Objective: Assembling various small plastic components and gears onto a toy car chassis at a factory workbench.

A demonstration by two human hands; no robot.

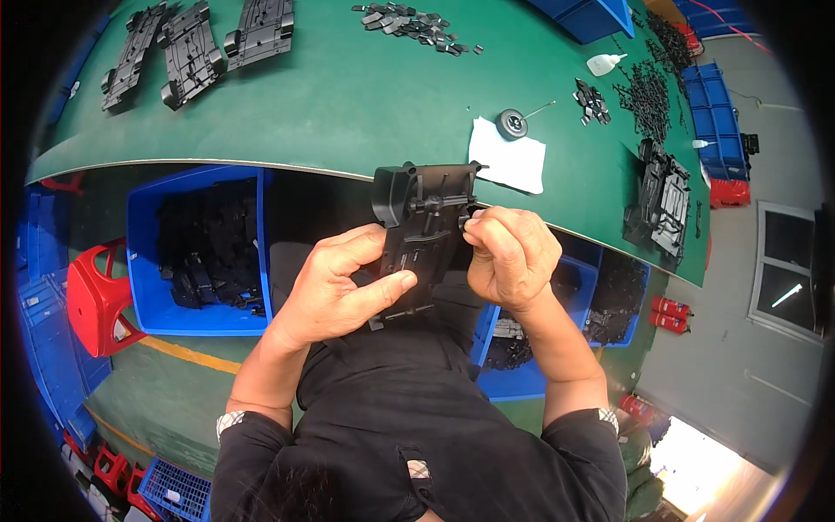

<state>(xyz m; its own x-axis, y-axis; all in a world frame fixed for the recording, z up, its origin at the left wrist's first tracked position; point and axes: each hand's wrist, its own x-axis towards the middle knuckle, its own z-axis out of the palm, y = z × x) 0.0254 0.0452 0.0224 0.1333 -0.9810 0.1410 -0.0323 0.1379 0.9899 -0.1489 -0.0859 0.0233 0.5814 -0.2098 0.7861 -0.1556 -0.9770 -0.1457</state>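
Note:
A black plastic toy car chassis (424, 239) is held up in front of me at the table's near edge, its ribbed face toward me. My left hand (337, 283) grips its left side, with the thumb across the face and the fingers behind. At the upper right side of the chassis, my right hand (515, 259) is closed in a pinch on a small black part (467, 219), mostly covered by the fingertips. A white cloth (513, 165) lies just beyond, with a black wheel on a thin rod (511, 124) resting on it.
On the green table (304, 113) are several chassis (193, 56), a pile of small black pieces (409, 24), a white bottle (603, 63) and heaps of black parts (648, 100). Below stand blue bins (196, 324) and a red stool (96, 300).

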